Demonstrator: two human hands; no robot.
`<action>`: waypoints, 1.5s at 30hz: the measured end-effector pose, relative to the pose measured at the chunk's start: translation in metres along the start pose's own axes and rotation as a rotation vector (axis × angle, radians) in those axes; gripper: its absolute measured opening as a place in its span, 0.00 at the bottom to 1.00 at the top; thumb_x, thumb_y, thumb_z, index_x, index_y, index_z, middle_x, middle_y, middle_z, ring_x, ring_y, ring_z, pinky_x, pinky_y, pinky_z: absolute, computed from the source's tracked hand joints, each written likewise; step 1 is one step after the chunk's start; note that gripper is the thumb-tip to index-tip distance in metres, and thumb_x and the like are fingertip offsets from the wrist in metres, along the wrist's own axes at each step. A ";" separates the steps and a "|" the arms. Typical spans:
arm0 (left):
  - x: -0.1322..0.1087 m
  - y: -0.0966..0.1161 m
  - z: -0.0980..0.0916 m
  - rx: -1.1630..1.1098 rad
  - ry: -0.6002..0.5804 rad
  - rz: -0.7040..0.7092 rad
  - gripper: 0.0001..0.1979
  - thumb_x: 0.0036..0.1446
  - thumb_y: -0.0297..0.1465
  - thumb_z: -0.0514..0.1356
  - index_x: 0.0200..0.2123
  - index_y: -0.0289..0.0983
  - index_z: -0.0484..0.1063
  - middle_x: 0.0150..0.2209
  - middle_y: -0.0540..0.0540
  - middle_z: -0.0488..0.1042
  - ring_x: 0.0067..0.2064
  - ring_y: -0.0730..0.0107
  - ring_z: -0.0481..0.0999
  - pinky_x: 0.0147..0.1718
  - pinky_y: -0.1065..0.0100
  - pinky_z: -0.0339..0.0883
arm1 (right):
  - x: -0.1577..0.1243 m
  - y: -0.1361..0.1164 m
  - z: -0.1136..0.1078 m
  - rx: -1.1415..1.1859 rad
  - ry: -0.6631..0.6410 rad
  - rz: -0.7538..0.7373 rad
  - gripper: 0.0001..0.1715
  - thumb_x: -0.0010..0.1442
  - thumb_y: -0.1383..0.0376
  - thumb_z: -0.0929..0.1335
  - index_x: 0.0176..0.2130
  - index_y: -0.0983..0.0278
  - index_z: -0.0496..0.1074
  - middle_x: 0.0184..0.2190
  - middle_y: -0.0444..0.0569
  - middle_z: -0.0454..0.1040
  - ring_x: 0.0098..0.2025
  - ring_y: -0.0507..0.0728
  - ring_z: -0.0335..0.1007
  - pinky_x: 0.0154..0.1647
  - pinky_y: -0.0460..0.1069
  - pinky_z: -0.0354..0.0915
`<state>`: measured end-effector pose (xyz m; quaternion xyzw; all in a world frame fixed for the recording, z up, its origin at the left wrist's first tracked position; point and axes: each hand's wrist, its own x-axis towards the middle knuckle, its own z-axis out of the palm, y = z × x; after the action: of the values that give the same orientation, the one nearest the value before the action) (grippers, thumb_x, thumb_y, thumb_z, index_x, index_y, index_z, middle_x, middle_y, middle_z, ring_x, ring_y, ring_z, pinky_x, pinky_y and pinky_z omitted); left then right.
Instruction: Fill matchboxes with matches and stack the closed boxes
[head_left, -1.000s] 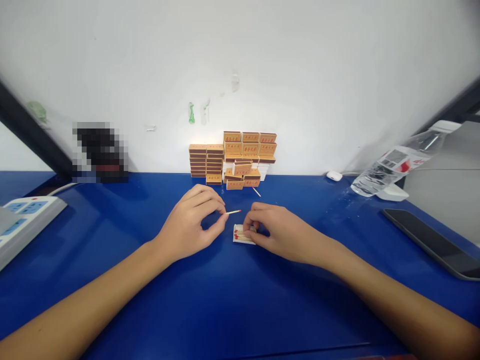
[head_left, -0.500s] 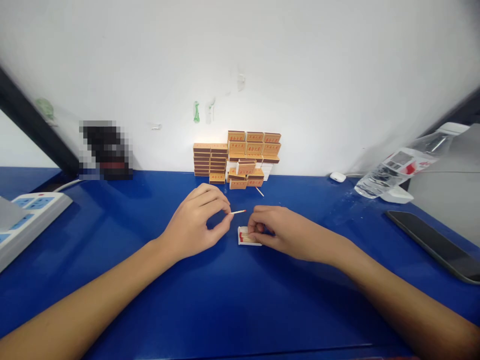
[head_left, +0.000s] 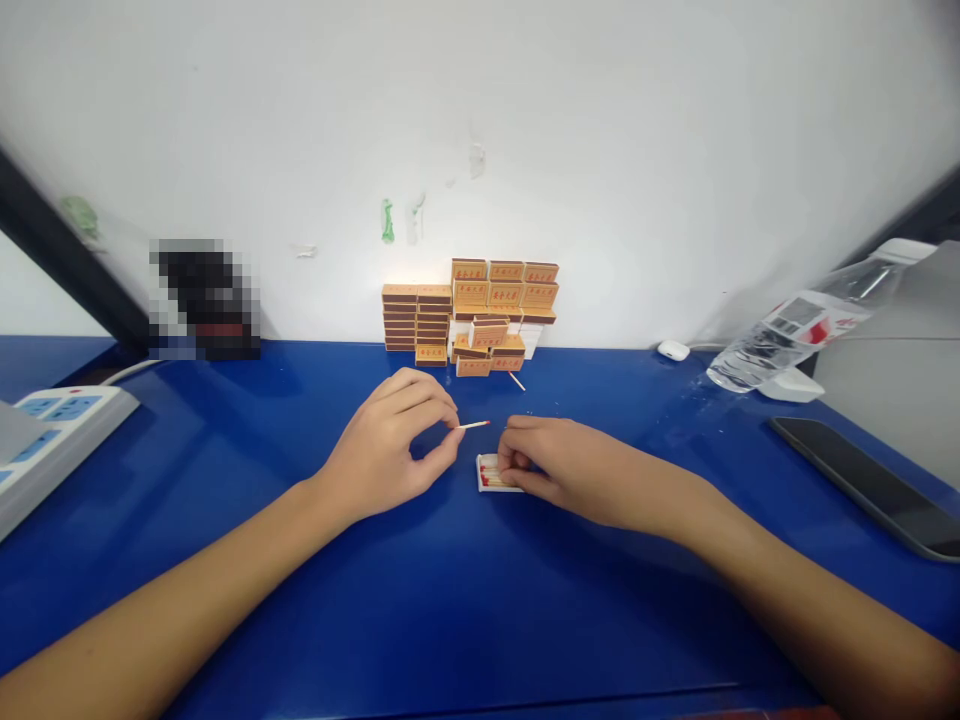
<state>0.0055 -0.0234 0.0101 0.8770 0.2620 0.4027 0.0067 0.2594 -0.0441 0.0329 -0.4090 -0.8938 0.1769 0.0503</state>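
Note:
Between thumb and fingertips, my left hand (head_left: 401, 435) pinches a match (head_left: 474, 425), its red head pointing right. My right hand (head_left: 551, 460) reaches over a white matchbox tray (head_left: 480, 474) lying on the table, with thumb and fingers closed together at the matches (head_left: 491, 480) inside. Whether a match is between those fingertips is hidden. Red heads show at the tray's left end; the hand covers its right part. Behind both hands stand stacked matchboxes (head_left: 471, 294), orange with dark striking sides. A loose match (head_left: 517, 381) lies in front of the stack.
A white power strip (head_left: 67, 440) sits at the left. Against the wall is a pixelated dark object (head_left: 206, 300). To the right are a tilted plastic bottle (head_left: 795, 325), a small white case (head_left: 673, 350) and a black phone (head_left: 862, 480) on the blue table (head_left: 420, 610).
My right fingers have shifted slightly within the tray, and the matches there lie differently. My left hand keeps its match in nearly the same place. The view has moved slightly.

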 end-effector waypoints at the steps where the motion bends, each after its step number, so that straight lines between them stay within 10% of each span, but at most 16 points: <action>1: 0.000 0.000 0.000 0.000 0.002 0.000 0.03 0.65 0.25 0.63 0.38 0.39 0.75 0.40 0.46 0.81 0.48 0.59 0.76 0.51 0.54 0.73 | 0.000 -0.001 0.000 -0.014 -0.009 0.001 0.10 0.74 0.64 0.65 0.38 0.62 0.73 0.39 0.49 0.75 0.36 0.56 0.71 0.39 0.51 0.64; 45: 0.000 -0.001 0.000 0.005 0.014 0.014 0.03 0.64 0.24 0.64 0.38 0.38 0.75 0.40 0.46 0.81 0.47 0.59 0.77 0.50 0.55 0.73 | 0.002 0.000 0.003 0.077 0.011 -0.036 0.14 0.76 0.57 0.65 0.41 0.63 0.74 0.41 0.50 0.76 0.38 0.56 0.71 0.42 0.51 0.64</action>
<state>0.0049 -0.0224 0.0103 0.8761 0.2567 0.4080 -0.0001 0.2573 -0.0439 0.0296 -0.3916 -0.8932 0.2081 0.0742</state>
